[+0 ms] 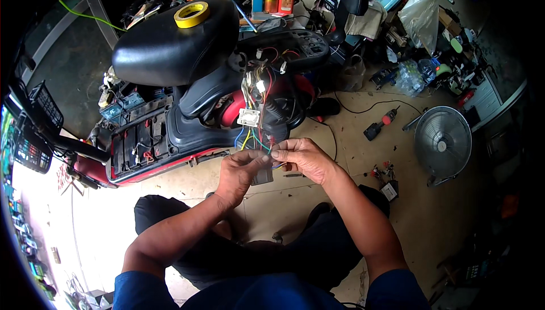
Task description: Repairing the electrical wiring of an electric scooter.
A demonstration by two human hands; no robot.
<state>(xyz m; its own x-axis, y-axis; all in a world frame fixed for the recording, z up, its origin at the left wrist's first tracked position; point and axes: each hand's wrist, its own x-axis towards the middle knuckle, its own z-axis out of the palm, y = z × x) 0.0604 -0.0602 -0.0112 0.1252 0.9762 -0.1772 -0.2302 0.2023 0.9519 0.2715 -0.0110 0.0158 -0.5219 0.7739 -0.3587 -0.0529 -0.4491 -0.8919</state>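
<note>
My left hand [240, 175] and my right hand [304, 159] meet in front of the scooter, fingertips pinched together. A thin green wire [261, 145] runs down into the pinch of both hands. Yellow and blue wires hang beside it below a white plastic connector [248, 117]. Above that, a wire bundle [248, 86] comes out of the open body of the red and black electric scooter [198, 106]. A dark grey box [262, 176] shows partly behind my fingers. What exactly the fingertips press together is too small to make out.
A roll of yellow tape [192, 14] lies on the tilted black seat [170, 49]. On the floor to the right are a cordless drill [381, 124], a round metal fan [443, 140] and a small box with wires [389, 190]. A cluttered bench [267, 22] stands behind.
</note>
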